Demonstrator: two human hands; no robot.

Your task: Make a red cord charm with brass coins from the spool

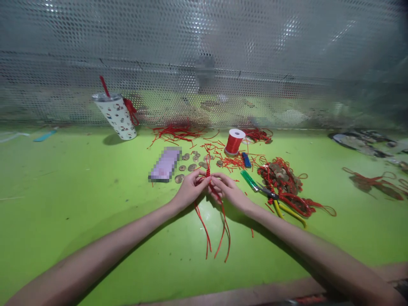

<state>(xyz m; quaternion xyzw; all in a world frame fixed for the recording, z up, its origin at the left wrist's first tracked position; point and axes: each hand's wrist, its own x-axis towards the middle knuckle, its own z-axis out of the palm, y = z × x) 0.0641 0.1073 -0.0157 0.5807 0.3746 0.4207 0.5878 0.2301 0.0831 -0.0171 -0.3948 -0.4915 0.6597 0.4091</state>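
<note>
"Where is the cord (pixel 208 173) lying from the fingers?"

"I'm seeing it at the centre of the frame, upright between both hands. The left hand (pixel 191 188) and the right hand (pixel 228 191) are both pinching it with thumb and fingertips, so neither is sitting nearer. Its long axis is running up and down the picture: a loop is poking out above the fingers, and loose strands (pixel 203 224) are trailing below."

"And the textures?"

"I'm reading thin, smooth red cord, its knotted part looking tight and ridged. Round, dull metal coins (pixel 192 167) are lying just above the left hand. Right of centre, a glossy red spool (pixel 233 143) with white ends is standing upright. Everything is resting on a flat green table (pixel 51 204)."
</note>
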